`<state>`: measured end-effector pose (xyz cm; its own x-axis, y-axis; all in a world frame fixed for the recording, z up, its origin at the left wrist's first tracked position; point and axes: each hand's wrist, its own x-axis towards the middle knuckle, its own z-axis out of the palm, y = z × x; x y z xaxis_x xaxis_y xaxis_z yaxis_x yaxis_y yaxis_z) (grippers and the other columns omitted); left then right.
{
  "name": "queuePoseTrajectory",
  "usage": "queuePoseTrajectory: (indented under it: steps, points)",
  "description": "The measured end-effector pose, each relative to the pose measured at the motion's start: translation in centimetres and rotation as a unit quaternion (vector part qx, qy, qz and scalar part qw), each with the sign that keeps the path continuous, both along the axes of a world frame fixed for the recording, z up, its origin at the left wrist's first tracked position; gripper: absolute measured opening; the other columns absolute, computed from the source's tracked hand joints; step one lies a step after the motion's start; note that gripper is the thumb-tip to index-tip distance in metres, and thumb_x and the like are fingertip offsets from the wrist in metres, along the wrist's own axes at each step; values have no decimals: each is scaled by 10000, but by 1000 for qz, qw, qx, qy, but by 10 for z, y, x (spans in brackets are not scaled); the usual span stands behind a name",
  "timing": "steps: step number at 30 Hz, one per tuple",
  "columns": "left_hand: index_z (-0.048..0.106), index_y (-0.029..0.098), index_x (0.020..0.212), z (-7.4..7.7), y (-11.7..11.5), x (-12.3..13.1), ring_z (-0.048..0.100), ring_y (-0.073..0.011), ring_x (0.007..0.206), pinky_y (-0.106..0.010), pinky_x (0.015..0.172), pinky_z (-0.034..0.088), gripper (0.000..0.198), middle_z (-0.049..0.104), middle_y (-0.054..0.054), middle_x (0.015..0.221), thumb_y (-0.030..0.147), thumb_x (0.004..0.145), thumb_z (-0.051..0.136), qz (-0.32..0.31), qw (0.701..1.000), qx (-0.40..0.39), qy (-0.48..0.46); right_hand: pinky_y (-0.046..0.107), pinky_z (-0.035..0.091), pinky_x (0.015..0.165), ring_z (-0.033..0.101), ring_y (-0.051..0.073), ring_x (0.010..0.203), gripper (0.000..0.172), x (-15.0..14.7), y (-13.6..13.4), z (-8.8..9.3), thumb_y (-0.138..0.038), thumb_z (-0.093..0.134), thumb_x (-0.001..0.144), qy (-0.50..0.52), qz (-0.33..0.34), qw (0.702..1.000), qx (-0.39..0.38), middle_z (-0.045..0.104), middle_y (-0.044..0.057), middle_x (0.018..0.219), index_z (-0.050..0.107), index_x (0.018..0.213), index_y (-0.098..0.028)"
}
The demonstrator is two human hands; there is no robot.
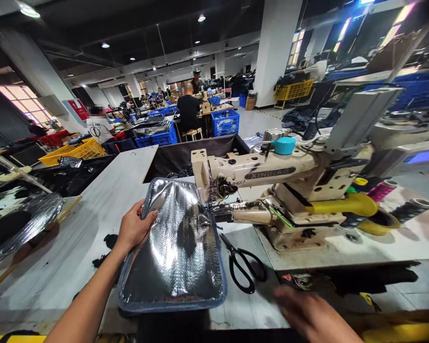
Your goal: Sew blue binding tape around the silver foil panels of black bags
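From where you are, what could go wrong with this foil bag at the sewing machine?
The left hand holds the silver foil bag with its edge at the needle area of the sewing machine, so the slick foil might slip and sew crooked. The blurred right hand is near the scissors, which lie beside the bag and might get knocked.

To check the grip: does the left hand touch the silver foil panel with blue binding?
Touching: the head view shows the left hand on the edge of the silver foil panel.
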<state>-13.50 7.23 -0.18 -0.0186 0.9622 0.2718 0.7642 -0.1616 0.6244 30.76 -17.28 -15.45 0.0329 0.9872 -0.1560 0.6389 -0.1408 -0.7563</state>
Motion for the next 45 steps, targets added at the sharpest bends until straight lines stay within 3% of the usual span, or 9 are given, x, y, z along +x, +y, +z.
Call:
queuePoseTrajectory:
  steps: [4, 11, 17, 19, 23, 27, 32, 39, 45]
  points:
    - [642, 246, 1392, 3, 2, 1, 731, -258, 937, -335, 850, 527, 654, 789, -25, 1059, 572, 830, 714, 7, 999, 2, 39, 416, 559, 999, 721, 292, 1096, 455, -56, 90, 31, -579, 620, 920, 251, -20, 959, 130, 759, 134, 1240, 758, 1170, -225]
    - [615, 243, 1398, 10, 4, 4, 716, -287, 1040, -354, 884, 515, 633, 767, -55, 1172, 578, 863, 655, 28, 993, -22, 113, 410, 583, 908, 727, 257, 999, 556, -123, 178, 20, -535, 814, 778, 424, -50, 882, 197, 785, 118, 1152, 742, 1232, -223]
    - [517, 144, 1477, 27, -10, 27, 600, -390, 1230, -477, 986, 495, 648, 654, -195, 1315, 507, 941, 548, 44, 942, 60, 328, 395, 590, 841, 732, 256, 926, 428, -136, 164, 16, -512, 745, 859, 360, -95, 897, 236, 800, 98, 1125, 800, 1178, -233]
    - [538, 141, 1450, 39, -22, 53, 593, -371, 1231, -475, 1017, 491, 593, 649, -192, 1309, 453, 947, 555, -24, 931, 109, 348, 371, 586, 815, 727, 249, 912, 411, -132, 151, 15, -502, 726, 893, 339, -62, 906, 246, 800, 95, 1090, 803, 1195, -233]
    - [700, 250, 1174, 53, -45, 122, 697, -270, 978, -381, 858, 537, 292, 756, -76, 1068, 380, 989, 515, -243, 903, -4, 355, 353, 578, 815, 721, 240, 903, 417, -123, 138, 13, -530, 726, 910, 380, -50, 895, 230, 795, 92, 1016, 794, 1178, -217]
    - [731, 253, 1033, 31, -42, 172, 697, -241, 892, -340, 765, 505, 207, 762, -67, 1022, 249, 960, 537, -315, 868, -10, 384, 272, 535, 593, 663, 179, 688, 486, -126, 159, 15, -591, 848, 762, 553, -124, 815, 122, 755, 54, 836, 762, 1018, -186]
    - [742, 198, 892, -6, -26, 183, 669, -242, 884, -354, 769, 493, 225, 736, -88, 955, 232, 985, 540, -343, 867, 58, 358, 221, 483, 539, 568, 119, 595, 368, -138, 180, 22, -410, 939, 643, 709, -88, 699, 23, 690, 15, 739, 721, 837, -186]
    - [759, 193, 924, -10, -27, 180, 677, -244, 948, -363, 839, 517, 121, 740, -74, 979, 273, 934, 670, -350, 880, 68, 314, 263, 524, 578, 644, 162, 654, 457, -152, 186, 9, -340, 924, 547, 742, -194, 640, 41, 701, 0, 762, 674, 914, -231]
    - [778, 208, 949, -12, -21, 186, 689, -234, 933, -355, 823, 516, 185, 748, -66, 978, 206, 950, 593, -330, 891, 65, 305, 257, 478, 528, 626, 157, 602, 491, -154, 187, 14, -435, 937, 562, 722, -241, 647, 45, 677, -21, 701, 648, 899, -225]
